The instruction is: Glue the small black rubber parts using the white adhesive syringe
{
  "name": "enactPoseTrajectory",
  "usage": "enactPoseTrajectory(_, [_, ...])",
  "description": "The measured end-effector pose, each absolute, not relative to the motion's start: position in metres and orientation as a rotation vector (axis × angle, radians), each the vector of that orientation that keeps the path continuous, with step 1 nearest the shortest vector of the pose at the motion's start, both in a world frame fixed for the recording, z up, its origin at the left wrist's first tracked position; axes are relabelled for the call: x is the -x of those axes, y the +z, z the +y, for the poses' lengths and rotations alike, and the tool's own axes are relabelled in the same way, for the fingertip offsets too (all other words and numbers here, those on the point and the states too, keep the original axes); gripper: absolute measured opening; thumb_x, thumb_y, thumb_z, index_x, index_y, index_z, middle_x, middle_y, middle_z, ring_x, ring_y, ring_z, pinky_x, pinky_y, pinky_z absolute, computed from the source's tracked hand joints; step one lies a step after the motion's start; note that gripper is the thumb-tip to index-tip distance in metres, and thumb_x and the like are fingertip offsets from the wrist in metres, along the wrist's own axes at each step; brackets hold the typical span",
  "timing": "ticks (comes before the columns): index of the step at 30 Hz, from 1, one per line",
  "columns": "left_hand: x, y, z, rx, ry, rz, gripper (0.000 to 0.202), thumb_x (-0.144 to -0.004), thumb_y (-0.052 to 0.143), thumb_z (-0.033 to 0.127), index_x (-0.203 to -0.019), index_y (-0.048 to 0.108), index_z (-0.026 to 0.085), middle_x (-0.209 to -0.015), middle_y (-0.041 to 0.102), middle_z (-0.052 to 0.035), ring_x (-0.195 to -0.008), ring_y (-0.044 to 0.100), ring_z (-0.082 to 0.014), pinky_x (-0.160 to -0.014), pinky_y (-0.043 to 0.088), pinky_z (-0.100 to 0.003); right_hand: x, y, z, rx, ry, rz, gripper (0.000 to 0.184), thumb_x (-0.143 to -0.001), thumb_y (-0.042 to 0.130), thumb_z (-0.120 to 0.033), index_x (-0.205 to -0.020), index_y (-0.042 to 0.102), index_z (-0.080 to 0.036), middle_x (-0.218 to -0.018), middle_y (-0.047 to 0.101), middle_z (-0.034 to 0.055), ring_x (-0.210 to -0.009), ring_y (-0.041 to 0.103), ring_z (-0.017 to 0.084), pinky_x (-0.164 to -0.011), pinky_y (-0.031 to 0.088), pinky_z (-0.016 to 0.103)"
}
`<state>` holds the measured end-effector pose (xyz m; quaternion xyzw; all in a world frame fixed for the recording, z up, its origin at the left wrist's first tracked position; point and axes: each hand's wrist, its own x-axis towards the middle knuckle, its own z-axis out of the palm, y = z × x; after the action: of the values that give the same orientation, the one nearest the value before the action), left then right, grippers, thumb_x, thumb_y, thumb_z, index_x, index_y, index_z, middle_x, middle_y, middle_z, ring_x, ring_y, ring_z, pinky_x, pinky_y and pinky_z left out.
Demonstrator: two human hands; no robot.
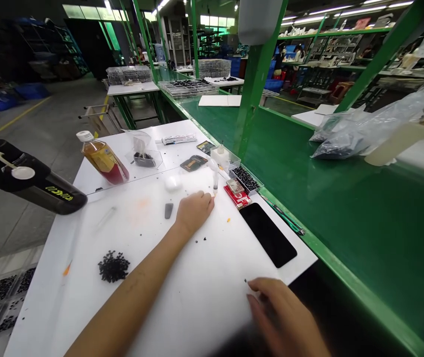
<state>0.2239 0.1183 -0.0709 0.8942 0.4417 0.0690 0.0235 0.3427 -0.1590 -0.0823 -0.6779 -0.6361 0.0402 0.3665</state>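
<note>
My left hand (pixel 194 210) reaches across the white table (pixel 159 297), fingers curled together near a small clear dropper bottle (pixel 215 179); what they pinch, if anything, is too small to see. My right hand (pixel 284 313) rests near the table's front right edge, fingers bent together beside a tiny black part (pixel 245 281). A heap of small black parts (pixel 113 266) lies at the left. A grey piece (pixel 168 210) lies just left of my left hand.
A black phone (pixel 267 234) and red pack (pixel 237 197) lie at the right, by a tray of black parts (pixel 246 178). A tea bottle (pixel 102 157), plastic bag (pixel 143 148) and tube (pixel 178 140) stand behind. A green conveyor (pixel 327 198) runs alongside; a black flask (pixel 26 179) is at left.
</note>
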Motion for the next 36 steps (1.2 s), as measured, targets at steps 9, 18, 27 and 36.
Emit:
enactPoseTrajectory(9, [-0.222, -0.072, 0.116, -2.743, 0.298, 1.344, 0.024, -0.098, 0.060, 0.037, -0.105, 0.066, 0.015, -0.102, 0.068, -0.0059, -0.089, 0.066, -0.0185, -0.079, 0.057, -0.038, -0.340, -0.081, -0.126, 1.802, 0.159, -1.759, 0.017, -0.102, 0.047, -0.031, -0.093, 0.061, -0.026, -0.084, 0.066, 0.0006, -0.063, 0.066, 0.015, -0.055, 0.054, 0.025])
enactPoseTrajectory(18, [-0.216, -0.068, 0.112, -2.684, 0.414, 1.295, 0.021, -0.097, 0.060, 0.035, -0.102, 0.067, 0.016, -0.101, 0.068, -0.0056, -0.089, 0.066, -0.0182, -0.080, 0.057, -0.038, -0.320, -0.017, -0.015, 1.488, 0.124, -1.526, 0.013, -0.098, 0.057, -0.030, -0.089, 0.060, -0.021, -0.078, 0.066, 0.0014, -0.063, 0.060, 0.015, -0.057, 0.047, 0.027])
enactPoseTrajectory(27, [-0.210, -0.068, 0.119, -2.582, 0.626, 1.266, 0.020, -0.098, 0.060, 0.033, -0.090, 0.065, 0.016, -0.088, 0.067, -0.0024, -0.080, 0.064, -0.0156, -0.075, 0.056, -0.034, -0.309, -0.057, 0.046, 1.470, 0.042, -1.202, 0.020, -0.099, 0.051, -0.036, -0.095, 0.062, -0.019, -0.089, 0.070, 0.0066, -0.073, 0.063, 0.017, -0.064, 0.053, 0.030])
enactPoseTrajectory(36, [-0.207, -0.070, 0.119, -2.553, 0.828, 1.210, 0.022, -0.098, 0.057, 0.031, -0.082, 0.062, 0.017, -0.080, 0.064, -0.0007, -0.078, 0.061, -0.0160, -0.076, 0.051, -0.034, -0.323, -0.069, 0.049, 1.592, 0.196, -1.253, 0.016, -0.095, 0.055, -0.031, -0.092, 0.064, -0.018, -0.089, 0.071, 0.0058, -0.075, 0.065, 0.019, -0.074, 0.051, 0.033])
